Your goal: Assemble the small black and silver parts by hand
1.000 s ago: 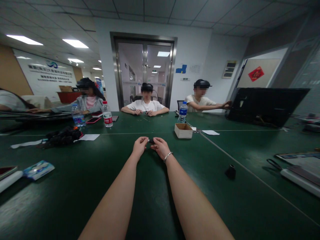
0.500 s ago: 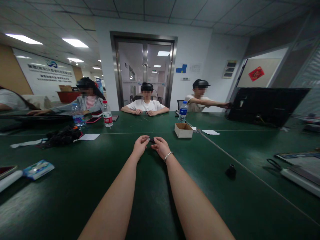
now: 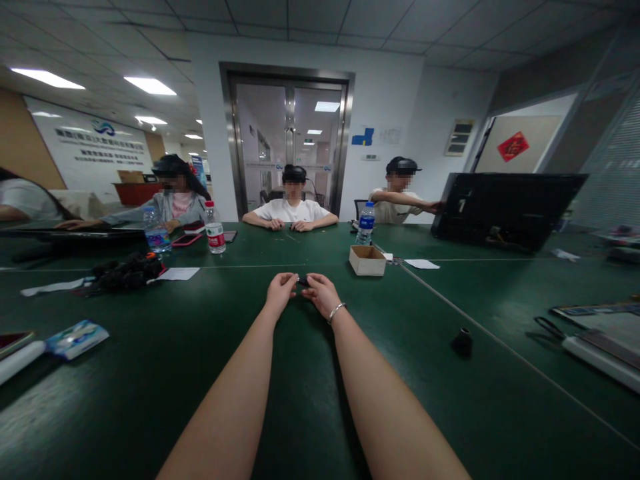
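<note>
My two forearms stretch out over the green table. My left hand and my right hand meet at mid-table, fingers curled. Both pinch one small dark object between their fingertips; it is too small to name. A thin bracelet circles my right wrist. A small open cardboard box stands just beyond and to the right of my hands.
A small black cap-like piece lies to my right. Water bottles stand at the far side, a dark bundle and papers lie at left. A large black panel is held by a person at far right. Other people sit opposite.
My hands have stayed put, still pinching the small object. The person at far right has shifted the black panel leftward.
</note>
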`<state>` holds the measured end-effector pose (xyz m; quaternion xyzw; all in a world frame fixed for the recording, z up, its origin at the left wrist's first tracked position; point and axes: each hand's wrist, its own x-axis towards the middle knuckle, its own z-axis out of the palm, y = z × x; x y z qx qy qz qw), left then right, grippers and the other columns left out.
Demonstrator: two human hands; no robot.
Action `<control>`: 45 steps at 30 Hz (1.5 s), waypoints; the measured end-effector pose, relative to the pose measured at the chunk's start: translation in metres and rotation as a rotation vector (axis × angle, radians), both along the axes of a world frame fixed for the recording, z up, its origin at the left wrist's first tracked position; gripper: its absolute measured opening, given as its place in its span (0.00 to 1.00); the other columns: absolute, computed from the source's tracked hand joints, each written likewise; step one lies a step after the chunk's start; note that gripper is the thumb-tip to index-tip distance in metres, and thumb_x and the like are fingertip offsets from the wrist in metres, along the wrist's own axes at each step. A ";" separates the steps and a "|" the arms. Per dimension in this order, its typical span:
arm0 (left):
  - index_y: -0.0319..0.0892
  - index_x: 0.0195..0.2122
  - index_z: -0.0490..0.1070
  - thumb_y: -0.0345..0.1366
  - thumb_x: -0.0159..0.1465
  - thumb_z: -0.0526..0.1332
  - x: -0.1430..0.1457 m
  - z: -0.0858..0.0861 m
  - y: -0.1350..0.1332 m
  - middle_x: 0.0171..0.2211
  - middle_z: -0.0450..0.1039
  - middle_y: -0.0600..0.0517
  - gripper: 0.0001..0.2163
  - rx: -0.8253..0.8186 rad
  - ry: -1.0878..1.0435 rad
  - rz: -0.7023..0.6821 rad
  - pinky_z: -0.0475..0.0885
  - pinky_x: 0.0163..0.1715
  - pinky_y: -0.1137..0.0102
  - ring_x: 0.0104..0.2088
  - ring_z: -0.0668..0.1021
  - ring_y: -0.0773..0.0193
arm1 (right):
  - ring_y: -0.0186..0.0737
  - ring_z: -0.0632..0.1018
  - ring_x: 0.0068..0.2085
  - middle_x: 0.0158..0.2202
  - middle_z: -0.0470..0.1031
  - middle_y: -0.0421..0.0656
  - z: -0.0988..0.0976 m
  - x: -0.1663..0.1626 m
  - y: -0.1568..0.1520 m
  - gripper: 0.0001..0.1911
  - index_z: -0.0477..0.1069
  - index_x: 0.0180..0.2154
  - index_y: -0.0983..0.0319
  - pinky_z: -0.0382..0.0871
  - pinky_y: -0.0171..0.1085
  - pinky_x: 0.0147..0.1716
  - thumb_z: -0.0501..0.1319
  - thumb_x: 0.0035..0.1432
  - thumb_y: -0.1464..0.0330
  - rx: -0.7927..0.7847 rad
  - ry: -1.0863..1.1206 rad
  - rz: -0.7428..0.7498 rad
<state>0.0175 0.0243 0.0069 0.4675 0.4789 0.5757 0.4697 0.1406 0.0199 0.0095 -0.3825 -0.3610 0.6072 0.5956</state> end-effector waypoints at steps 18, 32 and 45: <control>0.37 0.30 0.70 0.39 0.53 0.62 0.000 -0.003 0.005 0.28 0.71 0.49 0.10 -0.036 -0.065 0.026 0.69 0.28 0.73 0.27 0.72 0.69 | 0.28 0.73 0.17 0.24 0.72 0.37 -0.004 0.000 0.004 0.05 0.65 0.33 0.63 0.71 0.30 0.21 0.60 0.53 0.75 0.008 0.009 -0.018; 0.38 0.33 0.70 0.38 0.52 0.62 -0.002 -0.003 0.007 0.29 0.72 0.49 0.10 -0.055 -0.122 0.012 0.69 0.29 0.72 0.28 0.73 0.69 | 0.28 0.74 0.17 0.23 0.71 0.36 -0.004 0.000 0.004 0.06 0.66 0.33 0.62 0.70 0.29 0.19 0.61 0.52 0.74 0.008 -0.009 -0.014; 0.41 0.36 0.72 0.32 0.47 0.64 -0.003 -0.001 0.004 0.38 0.73 0.47 0.13 0.027 -0.094 -0.070 0.69 0.35 0.71 0.38 0.74 0.64 | 0.28 0.74 0.17 0.24 0.73 0.37 -0.003 0.000 0.002 0.05 0.66 0.33 0.62 0.71 0.30 0.21 0.59 0.52 0.75 0.007 0.019 -0.007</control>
